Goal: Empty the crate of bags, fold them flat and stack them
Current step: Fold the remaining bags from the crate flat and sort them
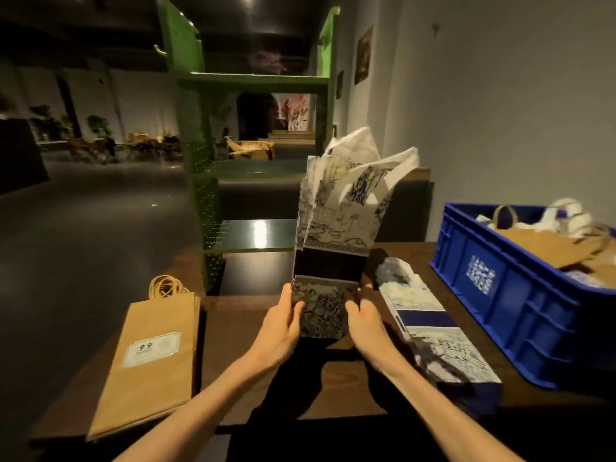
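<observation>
I hold a blue-and-white printed paper bag (pixel 336 215) upright above the table, its white handles pointing up. My left hand (pixel 283 320) grips its bottom end on the left side and my right hand (pixel 363 316) grips it on the right. A second printed bag (pixel 430 325) lies flat on the table just right of my right hand. A stack of flat brown paper bags (pixel 150 355) lies at the left. The blue crate (pixel 500 281) stands at the right, with brown and white bags (pixel 550 241) inside.
The dark wooden table (pixel 230 331) carries everything. A green metal shelf unit (pixel 213 181) rises behind the table's far edge. A grey wall runs along the right. Open floor lies to the left.
</observation>
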### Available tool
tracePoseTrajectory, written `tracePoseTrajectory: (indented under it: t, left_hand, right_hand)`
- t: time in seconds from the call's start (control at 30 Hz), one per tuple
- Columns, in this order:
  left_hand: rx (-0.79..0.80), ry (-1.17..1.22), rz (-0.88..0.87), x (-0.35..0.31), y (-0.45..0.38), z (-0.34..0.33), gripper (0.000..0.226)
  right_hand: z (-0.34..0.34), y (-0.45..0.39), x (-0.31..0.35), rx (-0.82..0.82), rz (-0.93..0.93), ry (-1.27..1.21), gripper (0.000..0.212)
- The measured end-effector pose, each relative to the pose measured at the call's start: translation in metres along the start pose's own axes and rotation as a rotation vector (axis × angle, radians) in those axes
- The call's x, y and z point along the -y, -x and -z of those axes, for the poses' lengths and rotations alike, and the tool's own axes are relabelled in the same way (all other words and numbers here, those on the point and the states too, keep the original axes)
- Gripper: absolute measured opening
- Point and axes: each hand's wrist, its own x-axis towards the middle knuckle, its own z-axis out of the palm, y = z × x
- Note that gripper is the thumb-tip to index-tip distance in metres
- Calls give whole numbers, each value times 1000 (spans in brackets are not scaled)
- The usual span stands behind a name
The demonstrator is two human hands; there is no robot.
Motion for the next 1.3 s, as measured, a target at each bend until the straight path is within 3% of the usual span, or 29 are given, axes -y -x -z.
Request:
tracePoseTrajectory:
  t: [0.07,0.13,0.27,0.4,0.67,0.77,0.87,0.97,1.0,1.07,1.17,1.3]
  left_hand:
    - [37,51,-84,-11,-11,-10,31]
    - [78,131,-116,-29,-28,-18,31]
    - [136,245,-61,-61,-68,-52,27]
    - [296,204,-3,-87,-92,-89,38]
    - [366,280,267,-87,-100,-148,32]
    - [425,109,264,-72,-90,-167,22]
    - [607,-164,249,-58,-80,-180,39]
    - [515,-136,260,-53,-80,-186,39]
    - [482,-87,287,-54,-82,-188,32]
    - [472,0,355,-52,-85,-193,30]
    - [475,76,428,-51,-87,-200,46]
    - [247,198,551,-54,-93,-201,42]
  right_hand:
    - [16,-7,0,-77,20,8,23]
    - [38,-16,9,-115,115,-19,35]
    - [88,-31,35,-216,136,60,56]
    - [143,-39,45,-277,153,182,48]
    - [200,-55,-22,-210,-152,243,28]
    - [199,-50,-57,-93,-322,375,29]
    - [184,-43,-83,-40,-414,749,13]
    - [175,-39,-86,-86,-392,929,13]
    - [175,-40,-85,-74,-395,903,7]
    - [178,-45,-89,-28,-400,805,16]
    - [184,-53,-98,-49,-392,739,32]
    - [191,-59,-105,-76,-395,733,31]
